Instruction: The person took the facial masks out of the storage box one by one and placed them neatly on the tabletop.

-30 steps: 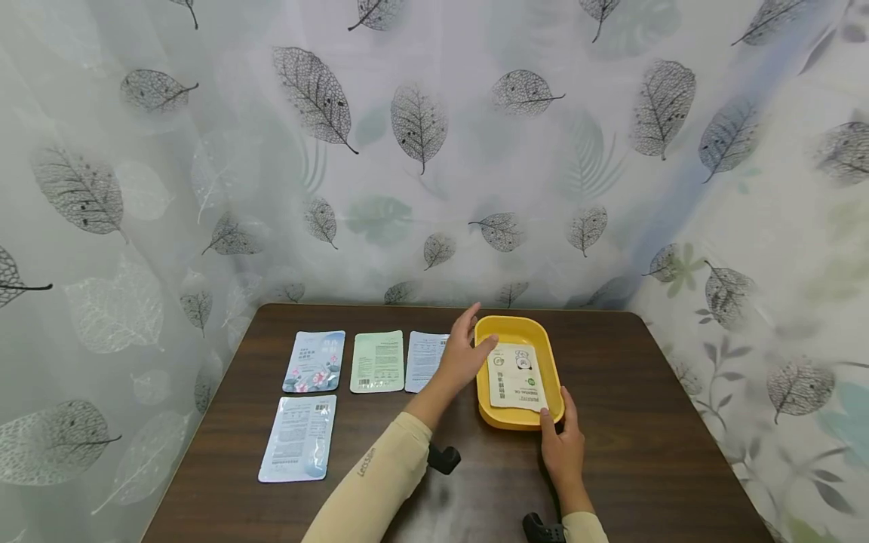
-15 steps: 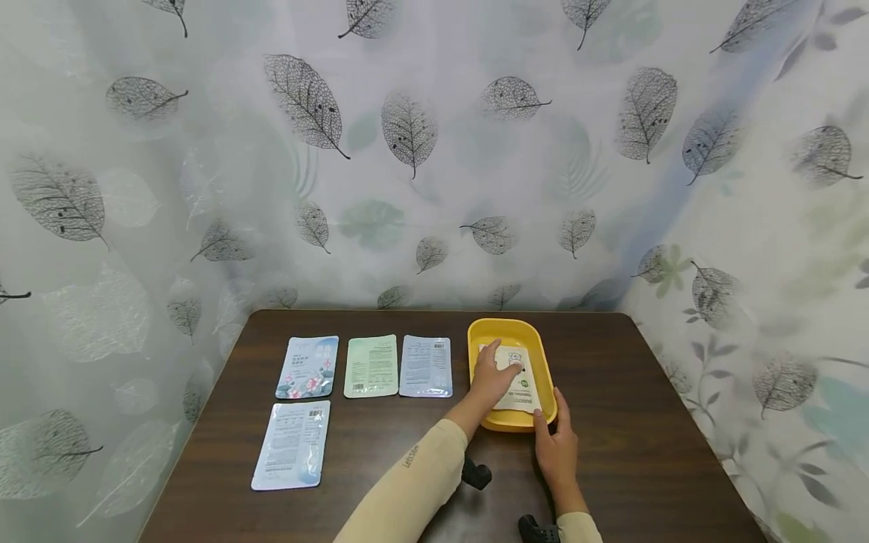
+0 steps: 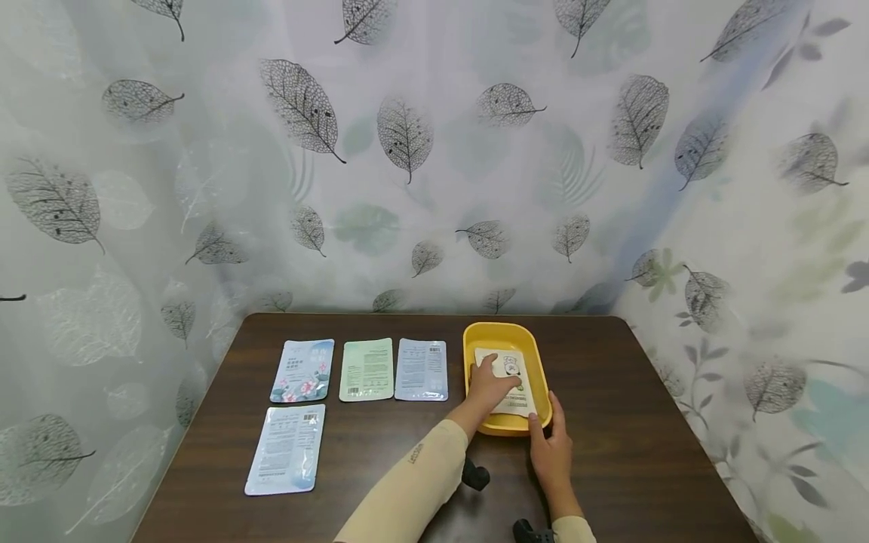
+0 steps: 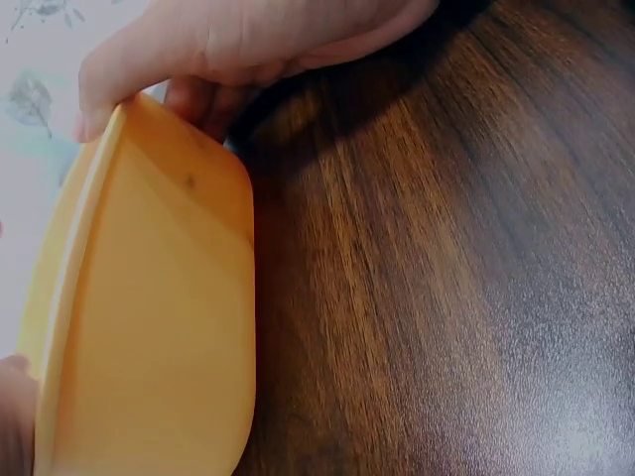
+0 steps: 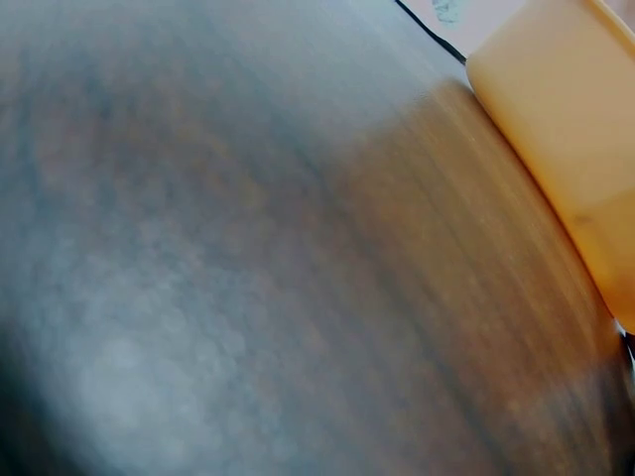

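Observation:
A yellow plastic tray (image 3: 498, 326) stands toward the right of the table, with a cream sachet (image 3: 517, 405) bearing a cartoon animal print lying inside. My left hand (image 3: 485, 390) reaches over the tray's left rim onto the sachet, thumb and forefinger spread apart across it. Its other fingers are mostly hidden. At the near right corner, my right hand (image 3: 551, 456) grips the tray. The left wrist view shows that hand (image 4: 248, 40) with its thumb over the rim and fingers against the outside wall. Only the tray's outer wall (image 5: 566, 109) and table show in the right wrist view.
Left of the tray, a pale blue sachet (image 3: 421, 369), a green sachet (image 3: 366, 369) and a flowered blue sachet (image 3: 302, 370) lie in a row. Another blue sachet (image 3: 286, 450) lies nearer. A leaf-printed curtain (image 3: 407, 188) hangs behind the dark wooden table (image 3: 645, 422).
My left hand has moved right from beside the tray to over the sachet inside, then slightly nearer to me. The right hand has stayed at the tray's corner. The head view has shifted slightly.

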Motion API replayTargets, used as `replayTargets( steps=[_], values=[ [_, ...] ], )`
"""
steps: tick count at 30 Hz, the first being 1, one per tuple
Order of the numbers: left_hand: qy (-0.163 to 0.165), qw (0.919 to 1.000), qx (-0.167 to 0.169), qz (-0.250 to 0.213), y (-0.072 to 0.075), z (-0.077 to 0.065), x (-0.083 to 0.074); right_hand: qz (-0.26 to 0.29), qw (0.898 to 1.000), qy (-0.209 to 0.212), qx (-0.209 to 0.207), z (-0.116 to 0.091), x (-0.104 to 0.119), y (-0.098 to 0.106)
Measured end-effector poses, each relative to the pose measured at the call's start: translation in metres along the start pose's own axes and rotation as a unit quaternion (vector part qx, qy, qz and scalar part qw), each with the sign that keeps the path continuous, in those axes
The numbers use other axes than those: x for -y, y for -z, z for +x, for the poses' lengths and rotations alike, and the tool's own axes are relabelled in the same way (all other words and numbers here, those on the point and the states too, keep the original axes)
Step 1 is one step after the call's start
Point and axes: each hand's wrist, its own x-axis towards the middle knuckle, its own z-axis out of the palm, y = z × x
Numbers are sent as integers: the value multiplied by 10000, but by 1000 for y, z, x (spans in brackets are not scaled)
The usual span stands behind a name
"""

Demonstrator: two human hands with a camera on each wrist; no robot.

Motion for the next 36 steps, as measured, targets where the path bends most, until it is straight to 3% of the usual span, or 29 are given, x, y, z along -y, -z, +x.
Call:
replayTargets(
  steps=[5,9,15,26,36],
  values=[
    [-11,9982,-8,-592,3,1,1,-36,10000,-51,62,-1,3,2],
    [-36,9956,169,-917,5,1,0,-22,10000,-23,65,1,4,4],
    [-184,9959,268,-840,5,-1,1,-23,9999,-15,104,0,3,3],
    [-854,9928,-217,-805,5,-7,3,7,10000,-58,45,-2,-2,1],
    [-1186,9863,-244,-1118,22,-4,-6,26,9998,-132,130,0,1,2]
  ],
)
